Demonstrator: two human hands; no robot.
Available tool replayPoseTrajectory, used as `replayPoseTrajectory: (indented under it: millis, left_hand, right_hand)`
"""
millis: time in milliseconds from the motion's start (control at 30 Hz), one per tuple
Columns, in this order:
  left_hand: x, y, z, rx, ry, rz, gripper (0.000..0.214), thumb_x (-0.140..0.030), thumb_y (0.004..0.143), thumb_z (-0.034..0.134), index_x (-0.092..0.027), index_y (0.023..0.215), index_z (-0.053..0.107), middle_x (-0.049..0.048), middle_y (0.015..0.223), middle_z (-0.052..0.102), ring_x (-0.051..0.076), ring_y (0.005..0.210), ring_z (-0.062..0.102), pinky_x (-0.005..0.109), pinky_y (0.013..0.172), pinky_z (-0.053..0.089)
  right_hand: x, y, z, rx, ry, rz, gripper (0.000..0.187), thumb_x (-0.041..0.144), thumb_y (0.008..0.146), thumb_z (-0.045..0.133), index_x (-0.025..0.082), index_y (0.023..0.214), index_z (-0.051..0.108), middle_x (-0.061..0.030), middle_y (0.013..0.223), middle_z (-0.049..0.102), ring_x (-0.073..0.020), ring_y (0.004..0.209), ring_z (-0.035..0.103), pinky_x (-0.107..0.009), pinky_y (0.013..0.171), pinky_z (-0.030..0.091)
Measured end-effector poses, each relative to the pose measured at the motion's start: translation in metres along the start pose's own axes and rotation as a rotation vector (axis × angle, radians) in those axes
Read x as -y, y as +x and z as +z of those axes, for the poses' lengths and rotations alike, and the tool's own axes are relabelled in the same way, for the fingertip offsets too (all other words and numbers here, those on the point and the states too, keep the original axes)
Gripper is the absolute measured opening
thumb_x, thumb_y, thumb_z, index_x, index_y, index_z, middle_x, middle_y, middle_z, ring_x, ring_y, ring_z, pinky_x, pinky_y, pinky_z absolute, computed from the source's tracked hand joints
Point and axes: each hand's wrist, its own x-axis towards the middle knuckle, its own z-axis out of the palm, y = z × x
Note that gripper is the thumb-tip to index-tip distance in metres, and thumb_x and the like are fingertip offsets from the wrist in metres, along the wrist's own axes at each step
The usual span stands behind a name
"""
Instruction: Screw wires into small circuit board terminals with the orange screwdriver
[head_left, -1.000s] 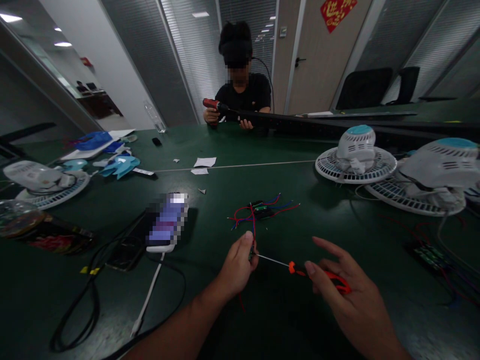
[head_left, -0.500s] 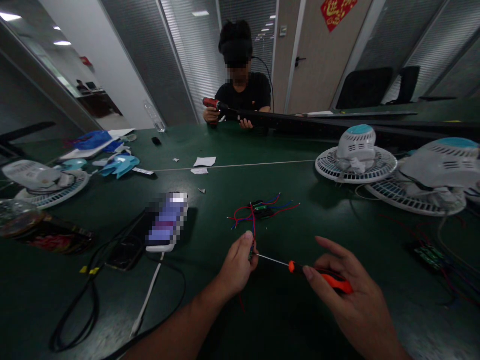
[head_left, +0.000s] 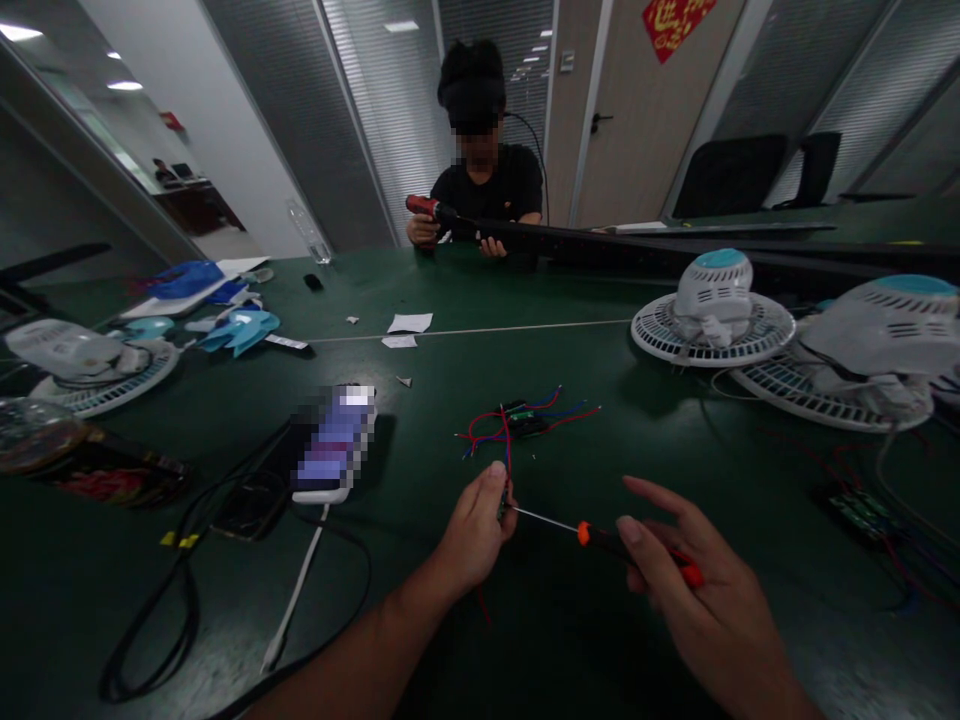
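Between the thumb and fingers of my left hand (head_left: 480, 525) is a small green circuit board (head_left: 502, 503) with red and blue wires, mostly covered by the fingers. My right hand (head_left: 694, 570) is closed around the orange and black handle of a screwdriver (head_left: 592, 537), index finger stretched out. The metal shaft points left, its tip meeting the board's edge beside my left fingers. Just beyond, a wired circuit board (head_left: 521, 418) lies on the green table (head_left: 450, 380), its red and blue leads spread out.
White fan housings (head_left: 712, 315) stand at the right, near another wired board (head_left: 862, 510). At the left are a phone (head_left: 334, 440) on a white cable, a bottle (head_left: 90, 460) and black cables (head_left: 187, 590). Across the table, a person (head_left: 484, 180) holds a red power drill (head_left: 424, 207).
The fingers of my right hand have shifted on the screwdriver handle, the thumb moving slightly up and right. My left hand and the board stay in place.
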Motion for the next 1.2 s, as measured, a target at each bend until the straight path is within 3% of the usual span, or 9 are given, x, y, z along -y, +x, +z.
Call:
replayPoseTrajectory:
  millis: [267, 700, 833, 933, 1200]
  left_hand:
    - [0.001, 0.000, 0.000, 0.001, -0.010, -0.003, 0.056, -0.073, 0.070, 0.054, -0.017, 0.067, 0.050, -0.0054, 0.055, 0.043, 0.006, 0.043, 0.038, 0.019, 0.040, 0.028]
    - [0.000, 0.000, -0.001, 0.017, 0.020, 0.019, 0.056, -0.073, 0.073, 0.051, -0.018, 0.066, 0.051, -0.0054, 0.053, 0.043, 0.006, 0.042, 0.038, 0.019, 0.040, 0.029]
    - [0.001, 0.000, -0.001, 0.022, 0.027, 0.028, 0.055, -0.072, 0.074, 0.050, -0.018, 0.067, 0.050, -0.0056, 0.053, 0.043, 0.006, 0.042, 0.037, 0.019, 0.040, 0.028]
    - [0.000, -0.001, -0.001, 0.024, 0.040, 0.020, 0.055, -0.072, 0.075, 0.048, -0.018, 0.067, 0.050, -0.0057, 0.052, 0.042, 0.006, 0.041, 0.036, 0.019, 0.039, 0.027]
    - [0.001, 0.000, -0.001, 0.008, -0.003, -0.002, 0.056, -0.073, 0.071, 0.053, -0.017, 0.068, 0.050, -0.0058, 0.055, 0.043, 0.006, 0.043, 0.038, 0.018, 0.040, 0.028]
  right_hand:
    - [-0.006, 0.001, -0.004, -0.005, -0.067, -0.077, 0.042, 0.041, 0.088, 0.054, 0.017, 0.122, 0.050, 0.0015, 0.062, 0.066, -0.0153, 0.051, 0.064, -0.025, 0.046, 0.049]
    - [-0.010, -0.001, -0.001, -0.043, -0.014, -0.138, 0.042, 0.037, 0.085, 0.059, 0.020, 0.123, 0.050, 0.0003, 0.072, 0.066, -0.0143, 0.057, 0.062, -0.024, 0.051, 0.051]
    - [-0.005, -0.002, -0.001, 0.027, 0.038, -0.034, 0.042, 0.046, 0.092, 0.047, 0.019, 0.123, 0.053, 0.0033, 0.057, 0.061, -0.0143, 0.047, 0.059, -0.024, 0.043, 0.046]
    - [0.001, -0.003, -0.001, 0.004, 0.017, 0.055, 0.044, 0.050, 0.092, 0.046, 0.019, 0.120, 0.058, 0.0068, 0.045, 0.053, -0.0136, 0.039, 0.054, -0.024, 0.039, 0.041]
    - [-0.006, 0.000, -0.001, 0.013, -0.041, -0.085, 0.038, 0.044, 0.090, 0.053, 0.019, 0.119, 0.055, 0.0060, 0.051, 0.058, -0.0126, 0.041, 0.056, -0.022, 0.040, 0.044]
